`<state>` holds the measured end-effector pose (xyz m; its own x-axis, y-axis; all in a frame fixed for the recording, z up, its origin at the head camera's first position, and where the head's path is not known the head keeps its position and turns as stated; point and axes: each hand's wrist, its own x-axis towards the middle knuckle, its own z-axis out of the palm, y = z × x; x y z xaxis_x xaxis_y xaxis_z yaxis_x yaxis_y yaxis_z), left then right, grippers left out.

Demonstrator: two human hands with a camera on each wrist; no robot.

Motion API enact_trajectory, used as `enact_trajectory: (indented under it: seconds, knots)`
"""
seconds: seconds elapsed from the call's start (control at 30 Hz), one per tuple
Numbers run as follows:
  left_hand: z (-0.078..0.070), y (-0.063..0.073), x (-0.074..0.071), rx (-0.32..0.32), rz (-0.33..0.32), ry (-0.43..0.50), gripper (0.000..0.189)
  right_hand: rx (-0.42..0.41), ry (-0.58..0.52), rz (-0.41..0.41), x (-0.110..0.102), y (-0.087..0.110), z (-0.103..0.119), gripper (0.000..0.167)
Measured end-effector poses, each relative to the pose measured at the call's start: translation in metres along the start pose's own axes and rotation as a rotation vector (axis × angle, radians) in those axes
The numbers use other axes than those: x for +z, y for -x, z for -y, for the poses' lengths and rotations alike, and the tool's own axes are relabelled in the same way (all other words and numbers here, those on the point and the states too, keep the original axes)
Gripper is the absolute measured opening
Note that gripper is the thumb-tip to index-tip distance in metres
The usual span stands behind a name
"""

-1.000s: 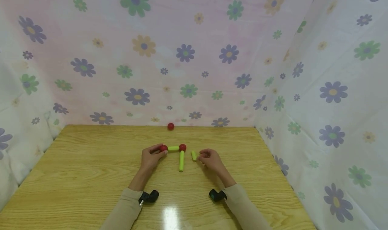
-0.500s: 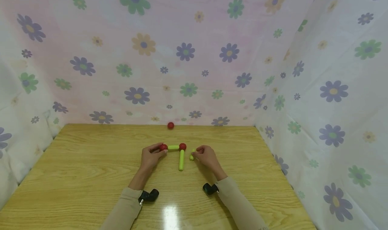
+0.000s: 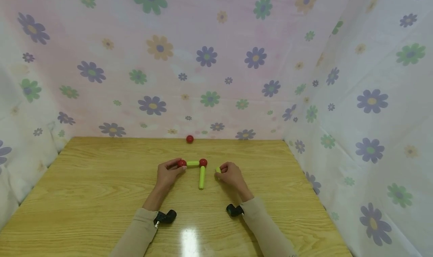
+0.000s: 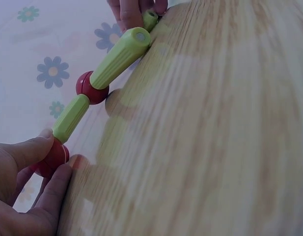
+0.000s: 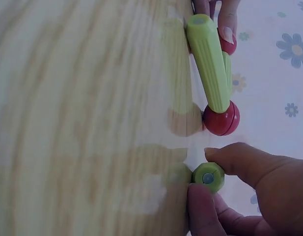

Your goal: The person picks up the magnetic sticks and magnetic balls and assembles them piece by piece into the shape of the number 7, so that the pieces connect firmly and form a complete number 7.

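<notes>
- Left hand (image 3: 167, 174): thumb and fingers nearly closed about a red ball (image 4: 54, 159).
- Right hand (image 3: 232, 174): narrow pinch, green rod (image 5: 208, 177) between thumb and fingertips; far end hidden.
- Handling: rod likely light, stiff, smooth; best held mid-length across its faceted sides.

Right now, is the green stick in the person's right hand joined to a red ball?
No, the right hand pinches the green stick with a visible gap between it and the nearest red ball.
</notes>
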<state>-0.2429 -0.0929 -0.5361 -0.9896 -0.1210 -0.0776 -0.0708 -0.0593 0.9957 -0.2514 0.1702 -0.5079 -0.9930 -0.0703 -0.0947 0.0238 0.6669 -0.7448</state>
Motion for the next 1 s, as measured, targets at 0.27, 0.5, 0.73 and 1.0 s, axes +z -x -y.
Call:
enact_trajectory:
  seconds: [0.27, 0.5, 0.73, 1.0]
  knots:
    - [0.000, 0.000, 0.001, -0.012, -0.011, -0.004, 0.047, -0.038, 0.087, -0.057, 0.004, 0.003, 0.003, 0.023]
    - [-0.001, 0.002, 0.001, -0.013, -0.007, -0.003, 0.048, -0.011, 0.047, -0.066, 0.002, 0.004, 0.003, 0.025]
    - [0.000, 0.002, 0.001, -0.015, -0.016, -0.020, 0.048, 0.022, 0.066, -0.007, 0.004, 0.007, 0.006, 0.024]
    - [0.000, 0.002, 0.001, 0.004, -0.007, -0.025, 0.048, 0.059, -0.209, 0.180, 0.002, 0.014, 0.002, 0.026]
